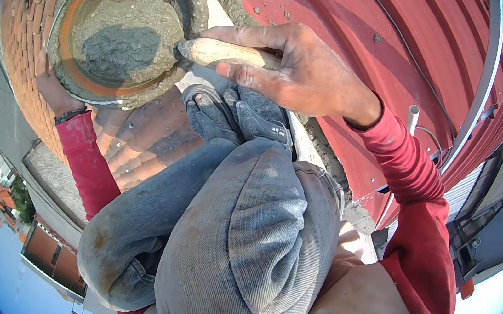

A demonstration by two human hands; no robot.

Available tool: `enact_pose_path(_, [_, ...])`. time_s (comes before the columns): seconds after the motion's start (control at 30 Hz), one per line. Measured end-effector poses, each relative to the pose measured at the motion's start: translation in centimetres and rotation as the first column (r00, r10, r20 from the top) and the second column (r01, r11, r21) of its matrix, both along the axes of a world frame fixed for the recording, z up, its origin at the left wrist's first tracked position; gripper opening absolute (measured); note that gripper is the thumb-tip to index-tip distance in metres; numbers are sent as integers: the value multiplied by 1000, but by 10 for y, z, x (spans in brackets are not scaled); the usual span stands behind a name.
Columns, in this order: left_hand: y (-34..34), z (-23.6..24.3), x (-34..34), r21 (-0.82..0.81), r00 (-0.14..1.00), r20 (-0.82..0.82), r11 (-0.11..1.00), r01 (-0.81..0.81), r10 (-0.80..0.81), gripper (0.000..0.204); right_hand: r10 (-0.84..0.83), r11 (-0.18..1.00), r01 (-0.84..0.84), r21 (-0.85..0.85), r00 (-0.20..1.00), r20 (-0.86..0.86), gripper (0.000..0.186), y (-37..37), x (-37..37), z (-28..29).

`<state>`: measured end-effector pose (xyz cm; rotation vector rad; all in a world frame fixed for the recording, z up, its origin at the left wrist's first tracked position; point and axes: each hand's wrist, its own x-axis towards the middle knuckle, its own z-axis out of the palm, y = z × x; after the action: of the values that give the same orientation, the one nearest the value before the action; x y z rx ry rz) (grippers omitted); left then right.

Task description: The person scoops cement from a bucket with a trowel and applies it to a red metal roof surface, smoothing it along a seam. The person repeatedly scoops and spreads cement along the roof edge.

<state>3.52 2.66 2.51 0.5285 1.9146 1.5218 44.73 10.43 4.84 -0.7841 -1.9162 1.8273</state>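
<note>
The right grip [253, 59] is clasping a wooden tool handle [227, 54]; the left grip [56, 94], closure unclear, is seemingly steadying the mortar bucket [63, 46].

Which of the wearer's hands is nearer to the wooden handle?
Right. The right hand grips the wooden handle; the left hand is apart from it, at the lower left of the bucket, its fingers mostly hidden.

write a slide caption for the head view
Right hand gripping a wooden handle at a bucket of grey mortar, left hand at its outer side, beside a red metal roof.
</note>
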Motion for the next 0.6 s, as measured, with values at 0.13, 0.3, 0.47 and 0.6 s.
enact_pose_path(0.13, [-17,-21,-46,-173,883,-422,974,143,-204,40,-97,995,94,45,991,87,39,-11,66,23])
enact_pose_path(0.3, [-15,-18,-38,-95,961,-253,991,91,-112,41,-215,976,208,57,917,335,44,-57,155,47])
enact_pose_path(0.47, [-15,-20,-35,-105,960,-248,989,103,-126,41,-191,980,107,167,735,651,49,-128,204,31])
enact_pose_path(0.6, [-10,-21,-31,-109,957,-249,986,124,-148,41,-45,978,-176,115,357,933,44,-156,209,48])
